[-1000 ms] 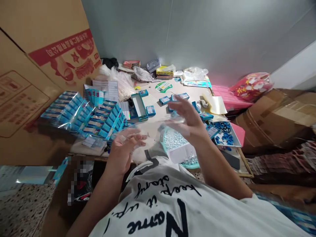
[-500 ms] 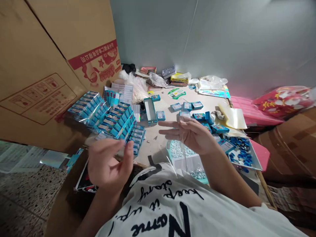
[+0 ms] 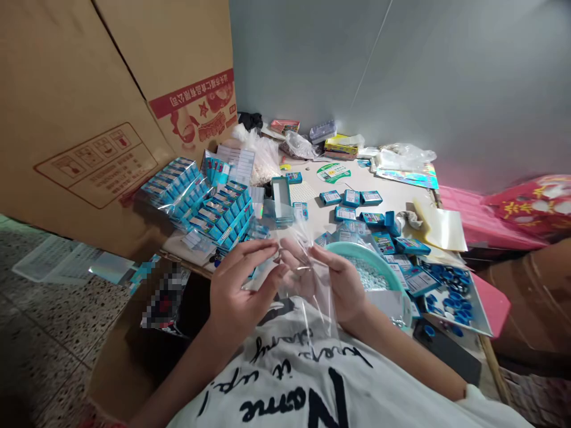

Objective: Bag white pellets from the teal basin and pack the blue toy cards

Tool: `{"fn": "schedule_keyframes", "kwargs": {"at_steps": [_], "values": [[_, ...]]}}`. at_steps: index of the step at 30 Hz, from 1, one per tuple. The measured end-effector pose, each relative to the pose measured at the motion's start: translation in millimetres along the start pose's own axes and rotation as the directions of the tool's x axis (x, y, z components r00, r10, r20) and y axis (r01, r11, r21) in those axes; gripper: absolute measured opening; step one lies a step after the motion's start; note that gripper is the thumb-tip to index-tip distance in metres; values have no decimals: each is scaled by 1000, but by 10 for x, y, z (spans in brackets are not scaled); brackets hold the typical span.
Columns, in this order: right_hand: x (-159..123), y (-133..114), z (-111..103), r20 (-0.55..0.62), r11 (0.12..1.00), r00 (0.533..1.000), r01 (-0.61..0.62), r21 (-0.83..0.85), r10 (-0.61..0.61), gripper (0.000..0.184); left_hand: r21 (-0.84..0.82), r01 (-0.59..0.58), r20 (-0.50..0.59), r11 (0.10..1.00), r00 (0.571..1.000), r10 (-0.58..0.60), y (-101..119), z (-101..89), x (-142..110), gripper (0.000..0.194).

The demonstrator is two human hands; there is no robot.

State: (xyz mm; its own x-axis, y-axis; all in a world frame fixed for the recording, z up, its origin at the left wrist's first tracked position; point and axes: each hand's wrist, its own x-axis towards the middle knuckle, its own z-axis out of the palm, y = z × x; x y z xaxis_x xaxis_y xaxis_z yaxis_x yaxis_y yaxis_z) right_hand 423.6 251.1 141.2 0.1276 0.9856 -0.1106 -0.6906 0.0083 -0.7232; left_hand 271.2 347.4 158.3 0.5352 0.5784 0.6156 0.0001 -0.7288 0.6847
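Note:
A thin clear plastic bag hangs between my two hands in front of the shirt. My right hand grips its upper part with the thumb in front, and several of its fingers show blurred through the film. On the other side, my left hand has its thumb and fingertips at the bag's left edge, the fingers curled towards it. Behind my right hand stands a mint-green basket of small pale wrapped pieces. Small blue boxes lie scattered on the table beyond.
Stacked blue boxes in display trays stand at the left beside a large carton. An open teal box lies mid-table. At the right sits a white tray with blue ring-like pieces. Plastic bags line the back.
My left hand has moved right and up to the clear bag. My right hand has come lower, and the bag is now stretched between both hands. The view has turned slightly left.

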Motion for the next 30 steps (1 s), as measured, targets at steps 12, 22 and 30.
{"fn": "schedule_keyframes", "kwargs": {"at_steps": [12,22,30], "values": [[102,196,-72,-282,784,811,307,-540,-513,72,14,-14,-2,1000,1000,14,-2,31,0,26],[-244,-420,225,376,-378,691,157,-912,-618,31,56,-19,285,998,958,3,-36,-104,90,22],[-196,-411,127,480,-321,809,381,-867,-339,13,17,-71,343,997,937,61,-79,-105,102,16]]}}
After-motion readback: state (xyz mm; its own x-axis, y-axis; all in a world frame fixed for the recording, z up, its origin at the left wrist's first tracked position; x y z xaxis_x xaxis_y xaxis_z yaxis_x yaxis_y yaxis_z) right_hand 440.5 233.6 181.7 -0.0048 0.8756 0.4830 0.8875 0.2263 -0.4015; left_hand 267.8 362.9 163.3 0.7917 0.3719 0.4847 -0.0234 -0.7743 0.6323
